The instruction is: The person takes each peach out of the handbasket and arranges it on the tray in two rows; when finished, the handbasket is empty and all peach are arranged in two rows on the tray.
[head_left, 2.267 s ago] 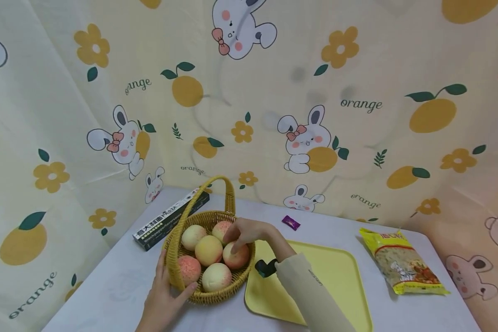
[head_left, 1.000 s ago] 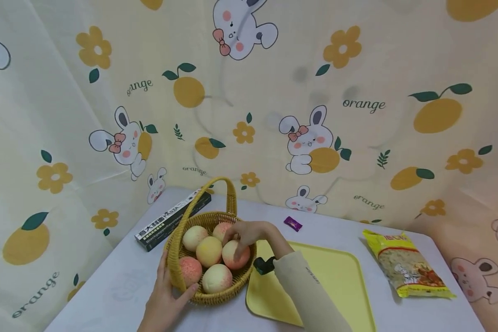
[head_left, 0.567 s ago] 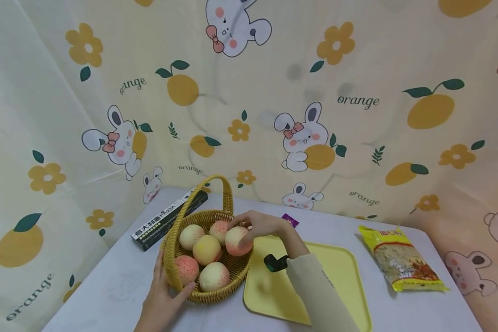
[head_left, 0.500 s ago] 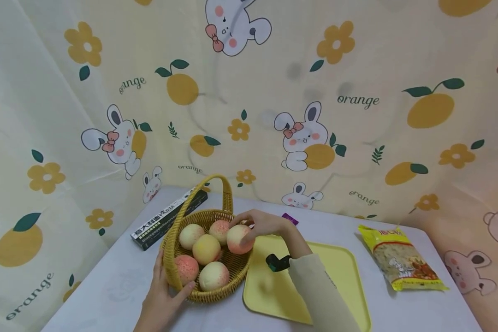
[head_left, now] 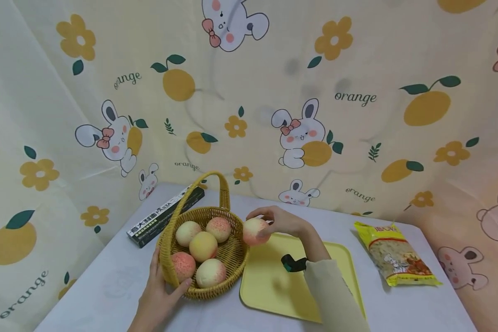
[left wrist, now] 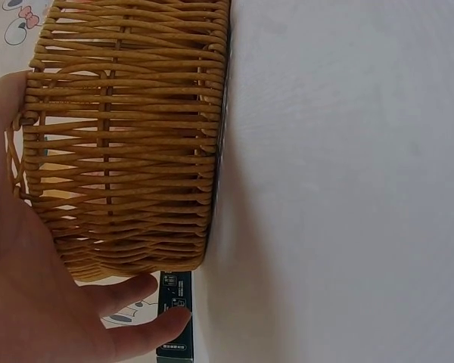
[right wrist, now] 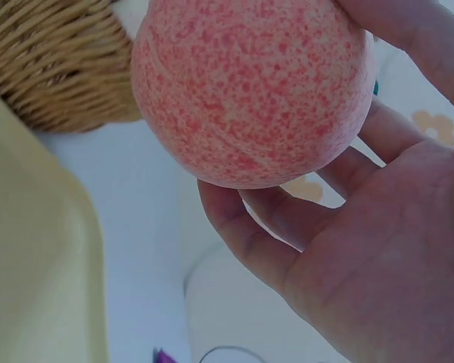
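While the left hand point(head_left: 159, 293) grips the side of a wicker basket point(head_left: 209, 293) at lower centre-left of the head view, the right hand point(head_left: 280, 221) pinches a pink-and-white peach point(head_left: 255, 231) just right of the centre. That fruit shows at the basket's right rim, overlapping the upper left corner of a yellow tray point(head_left: 265, 281); whether it touches the rim cannot be told. Five other peaches point(head_left: 203, 246) lie inside the basket. A dark pasta box point(head_left: 162, 223) lies behind it, towards the left, and a yellow bag point(head_left: 400, 258) lies at lower right on the white counter point(head_left: 103, 286).

In the left wrist view, the woven wall fills the upper left. The thumb lies at the rim on the left edge, and two fingers reach past the wall at lower left, near the end of the box.

In the right wrist view, the speckled peach takes up the upper centre, held between thumb and fingers. Part of the basket shows at upper left, the tray below it.
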Action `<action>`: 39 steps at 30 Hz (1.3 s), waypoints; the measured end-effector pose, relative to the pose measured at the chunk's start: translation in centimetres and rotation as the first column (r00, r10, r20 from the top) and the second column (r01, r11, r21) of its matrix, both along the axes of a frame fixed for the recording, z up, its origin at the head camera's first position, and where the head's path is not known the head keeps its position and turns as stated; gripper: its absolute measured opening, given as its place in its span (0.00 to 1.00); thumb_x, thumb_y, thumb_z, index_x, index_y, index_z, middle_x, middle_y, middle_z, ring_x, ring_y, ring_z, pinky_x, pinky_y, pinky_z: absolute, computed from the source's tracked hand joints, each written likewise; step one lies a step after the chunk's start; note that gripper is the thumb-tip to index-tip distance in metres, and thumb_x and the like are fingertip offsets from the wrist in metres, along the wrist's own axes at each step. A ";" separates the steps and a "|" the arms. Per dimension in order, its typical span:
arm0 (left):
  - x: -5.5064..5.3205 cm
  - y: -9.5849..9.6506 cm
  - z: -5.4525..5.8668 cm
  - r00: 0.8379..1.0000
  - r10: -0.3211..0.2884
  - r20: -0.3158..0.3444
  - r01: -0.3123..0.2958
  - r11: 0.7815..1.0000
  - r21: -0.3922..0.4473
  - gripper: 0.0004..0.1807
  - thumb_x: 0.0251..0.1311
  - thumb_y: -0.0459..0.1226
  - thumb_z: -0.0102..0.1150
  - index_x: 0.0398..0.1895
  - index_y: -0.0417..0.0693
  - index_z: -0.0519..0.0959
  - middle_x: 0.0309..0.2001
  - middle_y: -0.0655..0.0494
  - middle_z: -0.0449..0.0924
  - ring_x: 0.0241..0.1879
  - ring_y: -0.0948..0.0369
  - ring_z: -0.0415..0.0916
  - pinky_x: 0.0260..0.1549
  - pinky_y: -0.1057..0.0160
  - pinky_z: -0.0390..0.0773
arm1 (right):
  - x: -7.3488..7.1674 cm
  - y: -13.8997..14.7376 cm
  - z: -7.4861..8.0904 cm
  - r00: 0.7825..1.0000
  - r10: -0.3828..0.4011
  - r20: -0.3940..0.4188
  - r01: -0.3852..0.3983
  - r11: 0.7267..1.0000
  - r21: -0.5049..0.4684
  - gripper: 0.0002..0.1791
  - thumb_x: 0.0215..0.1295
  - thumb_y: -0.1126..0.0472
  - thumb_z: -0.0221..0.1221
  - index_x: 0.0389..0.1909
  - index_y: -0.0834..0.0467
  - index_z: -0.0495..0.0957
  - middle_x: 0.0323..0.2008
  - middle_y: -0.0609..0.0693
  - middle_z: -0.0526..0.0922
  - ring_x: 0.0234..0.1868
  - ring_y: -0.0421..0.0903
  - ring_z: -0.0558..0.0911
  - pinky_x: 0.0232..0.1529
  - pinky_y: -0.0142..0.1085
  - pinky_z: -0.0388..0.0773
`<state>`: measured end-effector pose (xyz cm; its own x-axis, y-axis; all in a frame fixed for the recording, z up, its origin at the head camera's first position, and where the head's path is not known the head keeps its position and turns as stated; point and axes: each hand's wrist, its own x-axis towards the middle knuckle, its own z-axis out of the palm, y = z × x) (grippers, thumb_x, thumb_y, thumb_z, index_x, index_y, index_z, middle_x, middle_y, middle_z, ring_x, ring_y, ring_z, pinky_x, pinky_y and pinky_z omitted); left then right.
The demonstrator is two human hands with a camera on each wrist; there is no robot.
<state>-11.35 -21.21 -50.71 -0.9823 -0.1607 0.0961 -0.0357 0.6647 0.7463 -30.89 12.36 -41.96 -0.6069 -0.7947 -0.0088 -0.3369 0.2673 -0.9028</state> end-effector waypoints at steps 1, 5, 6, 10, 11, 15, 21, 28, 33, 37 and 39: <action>0.0 0.0 0.0 1.000 0.000 0.006 0.000 1.000 0.001 0.56 0.60 0.59 0.65 0.82 0.55 0.41 0.80 0.59 0.22 0.71 0.30 0.49 0.53 0.24 0.65 | 0.0 0.2 -0.2 1.000 -0.007 0.010 0.008 1.000 -0.008 0.27 0.58 0.61 0.69 0.60 0.57 0.78 0.56 0.52 0.80 0.52 0.50 0.81 0.54 0.43 0.78; 0.0 -0.1 0.3 1.000 0.001 0.025 -0.001 1.000 0.001 0.57 0.60 0.59 0.64 0.82 0.55 0.40 0.80 0.59 0.21 0.71 0.30 0.49 0.53 0.24 0.66 | -0.1 1.2 -1.1 0.999 -0.042 0.030 0.043 0.999 -0.024 0.28 0.58 0.63 0.69 0.61 0.58 0.77 0.55 0.54 0.81 0.52 0.50 0.81 0.52 0.41 0.78; 0.0 -0.1 0.3 1.000 0.001 0.025 -0.001 1.000 0.002 0.57 0.60 0.58 0.64 0.82 0.54 0.40 0.80 0.58 0.21 0.71 0.30 0.48 0.52 0.24 0.66 | -0.1 1.4 -1.3 0.998 -0.050 0.035 0.051 0.998 -0.028 0.28 0.58 0.63 0.69 0.61 0.58 0.77 0.55 0.54 0.81 0.52 0.50 0.80 0.52 0.41 0.77; 0.1 -0.1 0.4 1.000 0.000 0.016 0.000 1.000 0.004 0.56 0.60 0.58 0.65 0.81 0.53 0.41 0.80 0.58 0.21 0.71 0.29 0.49 0.51 0.24 0.66 | 0.1 2.1 -2.1 0.996 -0.078 0.038 0.080 0.996 -0.041 0.28 0.58 0.62 0.68 0.61 0.58 0.78 0.57 0.54 0.80 0.52 0.51 0.80 0.52 0.40 0.77; 0.1 -0.1 0.4 1.000 0.000 0.016 0.000 1.000 0.005 0.56 0.61 0.58 0.64 0.81 0.53 0.41 0.80 0.58 0.21 0.71 0.29 0.49 0.51 0.23 0.66 | 0.1 2.3 -2.4 0.995 -0.085 0.042 0.087 0.995 -0.045 0.28 0.58 0.62 0.68 0.61 0.58 0.78 0.57 0.55 0.79 0.52 0.51 0.80 0.52 0.41 0.78; 0.1 -0.1 0.2 1.000 0.003 0.007 -0.003 1.000 0.010 0.56 0.61 0.57 0.65 0.81 0.54 0.41 0.80 0.57 0.22 0.71 0.29 0.50 0.51 0.23 0.67 | 0.2 2.9 -3.6 0.986 -0.141 0.086 0.145 0.988 -0.051 0.28 0.57 0.61 0.69 0.60 0.58 0.78 0.55 0.56 0.79 0.50 0.52 0.79 0.50 0.41 0.78; 0.1 -0.1 0.0 1.000 0.007 0.014 -0.007 1.000 0.004 0.55 0.61 0.58 0.64 0.82 0.55 0.41 0.80 0.57 0.22 0.70 0.29 0.51 0.50 0.23 0.67 | 0.1 3.5 -5.8 0.966 -0.224 0.126 0.233 0.971 -0.060 0.29 0.55 0.63 0.69 0.61 0.61 0.77 0.56 0.57 0.78 0.50 0.51 0.79 0.51 0.40 0.77; 0.1 -0.1 0.1 1.000 0.008 0.013 -0.008 1.000 0.009 0.56 0.61 0.57 0.64 0.82 0.55 0.40 0.80 0.58 0.22 0.70 0.29 0.52 0.50 0.24 0.68 | 0.0 3.5 -7.0 0.965 -0.232 0.120 0.241 0.968 -0.066 0.31 0.53 0.63 0.68 0.61 0.63 0.77 0.58 0.59 0.77 0.50 0.51 0.78 0.52 0.40 0.76; 0.1 -0.1 0.2 1.000 0.011 0.017 -0.011 1.000 0.008 0.56 0.61 0.58 0.64 0.82 0.55 0.39 0.80 0.57 0.22 0.70 0.29 0.52 0.50 0.24 0.67 | -0.1 3.2 -7.1 0.966 -0.245 0.083 0.249 0.967 -0.048 0.33 0.50 0.63 0.68 0.61 0.64 0.77 0.58 0.59 0.76 0.50 0.51 0.78 0.51 0.39 0.77; 0.1 0.0 0.1 0.999 0.013 0.030 -0.014 1.000 0.011 0.57 0.60 0.59 0.64 0.82 0.56 0.39 0.80 0.58 0.21 0.70 0.29 0.52 0.51 0.24 0.68 | -0.1 3.0 -7.3 0.964 -0.254 0.081 0.259 0.965 -0.046 0.33 0.50 0.64 0.69 0.61 0.65 0.76 0.58 0.60 0.76 0.50 0.51 0.78 0.50 0.38 0.78; 0.1 0.0 0.1 0.999 0.014 0.033 -0.014 1.000 0.012 0.57 0.60 0.59 0.64 0.82 0.56 0.39 0.80 0.57 0.22 0.70 0.29 0.52 0.51 0.24 0.68 | 0.0 2.9 -7.4 0.959 -0.266 0.094 0.270 0.962 -0.041 0.31 0.51 0.65 0.70 0.59 0.65 0.77 0.57 0.60 0.77 0.50 0.50 0.78 0.50 0.37 0.78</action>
<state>-11.27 -21.19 -50.59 -0.9826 -0.1752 0.0613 -0.0698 0.6548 0.7526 -30.85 15.26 -49.40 -0.7964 -0.6039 -0.0332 -0.1790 0.2877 -0.9408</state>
